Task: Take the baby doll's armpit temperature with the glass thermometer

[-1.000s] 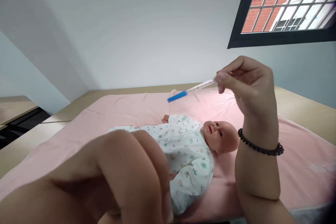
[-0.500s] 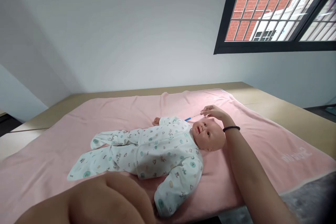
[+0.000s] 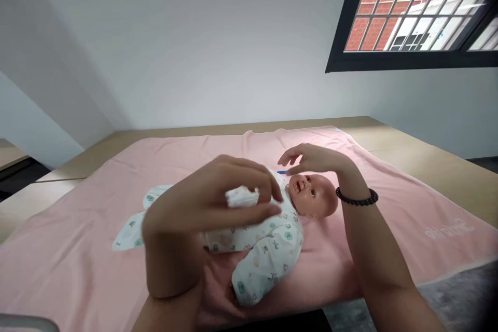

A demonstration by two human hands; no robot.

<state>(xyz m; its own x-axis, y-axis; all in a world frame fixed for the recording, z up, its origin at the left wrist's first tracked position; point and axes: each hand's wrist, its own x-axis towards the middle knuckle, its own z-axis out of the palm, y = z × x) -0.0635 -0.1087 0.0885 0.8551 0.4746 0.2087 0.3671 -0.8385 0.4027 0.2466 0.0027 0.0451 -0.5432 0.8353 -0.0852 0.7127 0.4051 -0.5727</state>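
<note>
A baby doll [image 3: 314, 198] in a white patterned sleepsuit [image 3: 268, 264] lies on its back, head to the right. My left hand [image 3: 218, 197], slightly blurred, hovers over its body with fingers curved and thumb apart, nothing between them. It hides much of the doll's torso and legs. Beyond the doll's head, my right hand [image 3: 317, 158] has its fingers and thumb spread. A thin stick with a blue part [image 3: 281, 171] lies by the doll's far shoulder, close to my right thumb; its other end is hidden.
A pink blanket [image 3: 105, 207] covers most of the wooden table [image 3: 408, 158]. A wall [image 3: 218, 46] stands behind it, with a barred, dark-framed window [image 3: 389, 62] at upper right. A grey curved edge [image 3: 27, 321] shows at the lower left.
My left hand has risen from the near edge and swung over the doll's body. My right hand's fingers have spread from the stick they were pinching. The view has shifted slightly.
</note>
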